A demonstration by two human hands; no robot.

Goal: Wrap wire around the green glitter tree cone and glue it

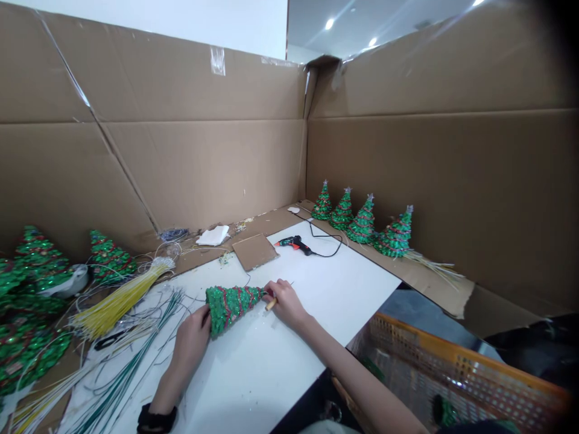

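A small green Christmas tree (233, 308) with red garland lies on its side above the white board (348, 274), its tip pointing right. My left hand (192, 334) is closed on the wide base of the tree, fingers partly hidden behind it. At the tip, my right hand (284, 303) is pinched around a short wooden-handled tool (271, 304), whose working end I cannot make out. A glue gun (296, 243) with a black cord lies on the board beyond my hands. A cardboard square (256, 252) lies to its left.
Finished-looking trees with stars (362, 222) line the right edge. More trees (43, 259) crowd the left, near a bundle of yellow strands (122, 301), green strands (136, 367) and black-handled scissors (108, 342). An orange basket (470, 355) stands low at right; cardboard walls (203, 157) enclose the back.
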